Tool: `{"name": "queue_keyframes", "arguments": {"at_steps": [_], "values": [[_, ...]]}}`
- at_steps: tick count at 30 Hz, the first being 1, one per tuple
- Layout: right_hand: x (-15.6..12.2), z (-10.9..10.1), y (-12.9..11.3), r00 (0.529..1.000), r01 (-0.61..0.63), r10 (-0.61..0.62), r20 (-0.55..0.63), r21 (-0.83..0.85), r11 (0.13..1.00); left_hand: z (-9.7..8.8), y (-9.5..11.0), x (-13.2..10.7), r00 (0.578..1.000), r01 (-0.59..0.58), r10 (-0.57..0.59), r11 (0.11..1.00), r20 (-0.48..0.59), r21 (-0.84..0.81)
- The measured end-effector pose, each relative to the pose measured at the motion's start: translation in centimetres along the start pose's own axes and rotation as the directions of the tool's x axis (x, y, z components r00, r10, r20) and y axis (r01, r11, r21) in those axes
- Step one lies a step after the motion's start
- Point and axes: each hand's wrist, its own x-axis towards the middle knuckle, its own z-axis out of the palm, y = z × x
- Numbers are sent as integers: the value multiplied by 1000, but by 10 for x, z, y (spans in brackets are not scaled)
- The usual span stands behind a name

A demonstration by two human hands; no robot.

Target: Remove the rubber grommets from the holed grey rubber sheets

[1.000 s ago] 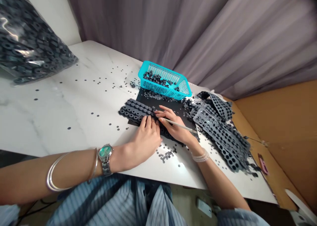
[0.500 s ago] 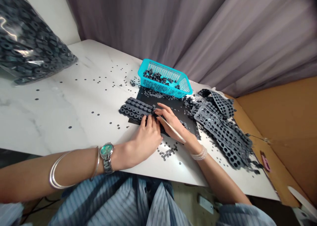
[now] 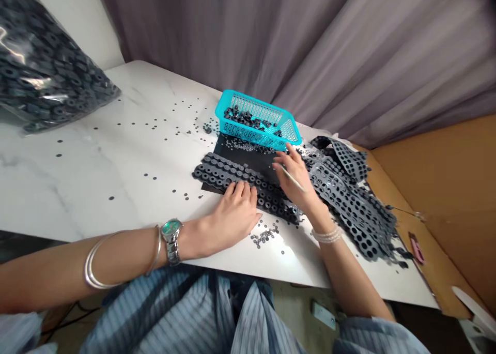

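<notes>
My left hand (image 3: pixel 238 209) lies flat on a dark grey moulded rubber strip of small rings (image 3: pixel 242 181), its fingers resting on the rows and holding nothing. The strip lies across a black mat (image 3: pixel 248 157). My right hand (image 3: pixel 294 175) is raised above the mat's far right, close to a teal plastic basket (image 3: pixel 258 121) of dark rubber rings. Its fingers pinch a thin pale stick (image 3: pixel 293 179). To the right of that hand lies a heap of grey punched rubber sheet (image 3: pixel 354 201).
A white marble table (image 3: pixel 116 157) is dotted with loose small black rings, with a small cluster (image 3: pixel 264 235) near the front. A clear plastic bag of dark rings (image 3: pixel 42 59) sits at the back left. A grey curtain and cardboard wall (image 3: pixel 442 188) bound the far and right sides.
My right hand has moved up and right, away from my left hand, towards the basket. My left hand has shifted slightly right, and more of the rubber strip now shows.
</notes>
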Motion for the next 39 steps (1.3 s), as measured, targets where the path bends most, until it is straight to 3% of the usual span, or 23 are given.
{"name": "queue_keyframes", "arguments": {"at_steps": [7,13,18,24,30,32,34,36,39], "values": [[-10,1,-27,967,-8,-73,243,319,948,-3,-1,1,1000,-24,24,1000,9,-3],[-14,-4,-37,950,-25,-101,296,393,919,-4,-1,1,999,-19,19,1000,25,-8],[-15,-2,-36,947,4,-122,298,368,930,0,-2,2,998,-63,63,998,21,-6],[-18,9,-38,942,175,-216,258,172,969,2,-4,2,997,-74,75,997,35,-19],[-18,10,-45,899,310,-313,306,59,949,7,-4,2,996,-89,89,996,11,-24],[-16,5,-45,903,324,-320,285,37,945,7,-3,2,997,-78,79,997,16,-27],[-12,-1,-40,941,280,-277,194,17,960,5,-3,2,998,-64,65,998,26,-23],[-9,-9,-30,984,171,-171,49,1,985,4,-2,2,998,-60,60,998,31,-14],[-8,-14,-10,996,-9,10,-86,6,1000,2,-2,1,997,-72,73,997,34,-11]]}}
